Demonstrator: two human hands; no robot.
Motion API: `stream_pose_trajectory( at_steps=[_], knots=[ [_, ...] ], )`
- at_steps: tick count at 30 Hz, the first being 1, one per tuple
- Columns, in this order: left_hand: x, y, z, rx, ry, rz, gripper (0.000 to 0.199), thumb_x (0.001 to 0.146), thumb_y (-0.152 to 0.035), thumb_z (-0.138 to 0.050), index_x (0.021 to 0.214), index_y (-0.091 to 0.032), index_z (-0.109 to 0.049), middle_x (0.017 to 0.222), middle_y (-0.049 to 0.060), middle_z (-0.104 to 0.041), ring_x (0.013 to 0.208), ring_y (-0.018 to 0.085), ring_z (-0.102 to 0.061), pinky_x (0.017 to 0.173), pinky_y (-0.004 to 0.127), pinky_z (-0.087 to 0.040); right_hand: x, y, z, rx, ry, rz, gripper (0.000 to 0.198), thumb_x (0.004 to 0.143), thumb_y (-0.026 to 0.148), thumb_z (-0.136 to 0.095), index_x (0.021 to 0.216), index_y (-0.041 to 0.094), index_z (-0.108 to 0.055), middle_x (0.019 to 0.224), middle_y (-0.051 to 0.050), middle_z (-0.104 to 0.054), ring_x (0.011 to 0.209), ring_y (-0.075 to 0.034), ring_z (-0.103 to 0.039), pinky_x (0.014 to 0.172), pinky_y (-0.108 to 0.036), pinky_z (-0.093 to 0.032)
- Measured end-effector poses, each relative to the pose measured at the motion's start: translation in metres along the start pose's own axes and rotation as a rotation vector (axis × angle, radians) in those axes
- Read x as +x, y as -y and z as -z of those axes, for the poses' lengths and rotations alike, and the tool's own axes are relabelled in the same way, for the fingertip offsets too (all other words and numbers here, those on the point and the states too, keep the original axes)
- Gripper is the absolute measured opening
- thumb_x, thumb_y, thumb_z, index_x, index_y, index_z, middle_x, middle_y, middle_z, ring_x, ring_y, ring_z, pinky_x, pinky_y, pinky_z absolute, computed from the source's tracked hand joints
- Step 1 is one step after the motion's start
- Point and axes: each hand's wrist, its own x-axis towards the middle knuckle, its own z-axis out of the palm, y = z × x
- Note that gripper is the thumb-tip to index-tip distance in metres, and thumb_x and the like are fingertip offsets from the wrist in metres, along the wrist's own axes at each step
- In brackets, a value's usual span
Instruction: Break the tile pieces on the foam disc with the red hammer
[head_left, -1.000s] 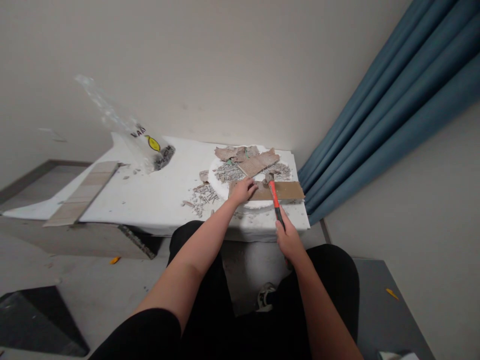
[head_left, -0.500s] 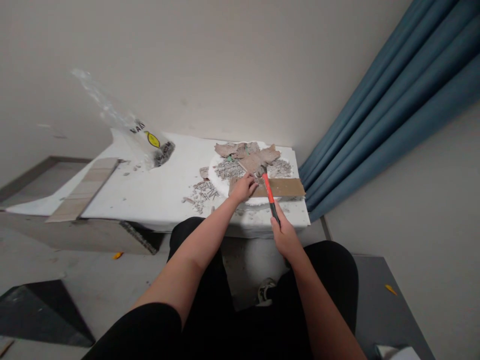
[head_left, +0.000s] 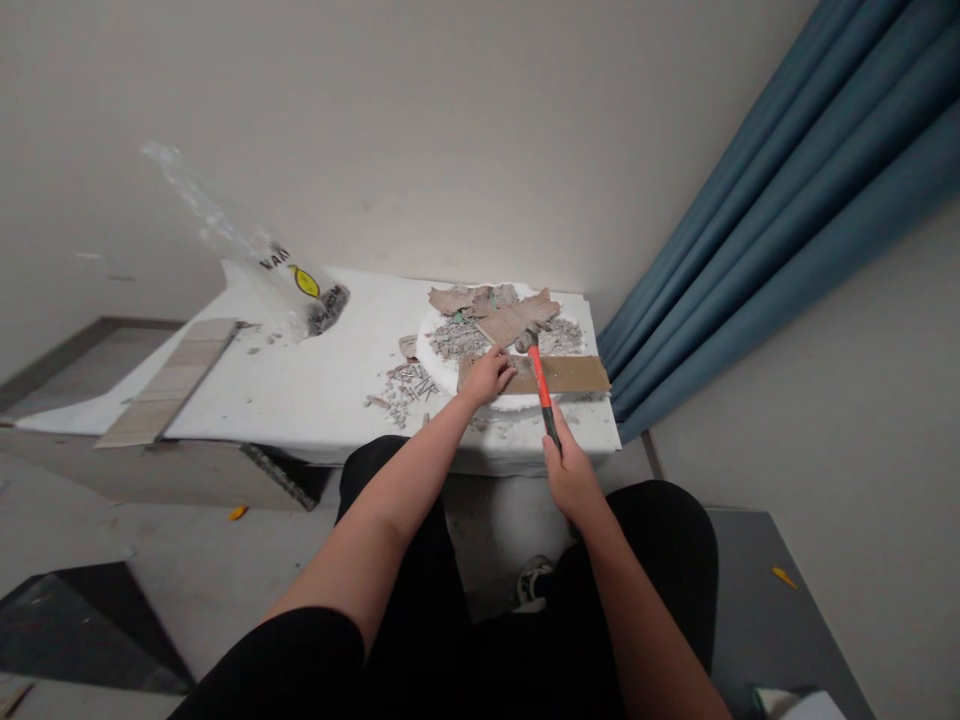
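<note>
My right hand [head_left: 571,475] grips the black end of a hammer [head_left: 539,377] with a red and black handle. The hammer's metal head is just above the far edge of a flat brown board [head_left: 574,374]; whether it touches anything is unclear. My left hand [head_left: 486,378] rests on the board's left end, its fingers curled together near the hammer head. What they pinch is too small to make out. Beneath the board is a round white slab [head_left: 442,373], bearing grey rubble [head_left: 457,340] and torn brown sheet pieces [head_left: 517,316].
Loose nails and crumbs [head_left: 411,385] lie left of the slab on the white-covered table [head_left: 337,380]. Farther left are a clear plastic bag [head_left: 285,285] with dark contents and a flat strip [head_left: 169,385]. A blue curtain [head_left: 750,210] hangs at the right.
The hammer head has shifted very slightly and looks sharper now. My left hand stays in the same place on the board.
</note>
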Motion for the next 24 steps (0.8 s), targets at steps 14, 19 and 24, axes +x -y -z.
stream_pose_trajectory(
  at_steps=[14,19,24],
  knots=[
    [0.001,0.007,-0.003,-0.149,-0.133,0.093,0.039,0.074,-0.008,-0.052,0.11,-0.019,-0.059,0.105,0.007,-0.064,0.085,0.018,-0.059,0.082,0.033,-0.05,0.0,-0.01,-0.008,-0.04,0.034,-0.05,0.065,0.1,0.033,-0.039,0.162,0.017,-0.028,0.161,-0.008,-0.04,0.151,-0.024,-0.033,0.125,-0.045,-0.025],
    [0.001,0.005,0.0,-0.173,-0.14,0.142,0.04,0.074,-0.008,-0.05,0.112,-0.019,-0.06,0.103,0.007,-0.066,0.087,0.019,-0.061,0.084,0.035,-0.05,-0.004,-0.01,-0.011,-0.082,0.014,-0.052,0.066,0.101,0.033,-0.038,0.163,0.018,-0.026,0.161,-0.008,-0.041,0.151,-0.024,-0.033,0.124,-0.046,-0.026],
    [0.0,0.002,0.002,-0.159,-0.155,0.159,0.037,0.074,-0.008,-0.049,0.107,-0.018,-0.063,0.104,0.008,-0.068,0.091,0.021,-0.061,0.088,0.036,-0.05,-0.003,-0.012,-0.01,-0.068,0.018,-0.073,0.066,0.1,0.035,-0.04,0.162,0.017,-0.03,0.159,-0.009,-0.043,0.15,-0.027,-0.035,0.123,-0.047,-0.029]
  ],
)
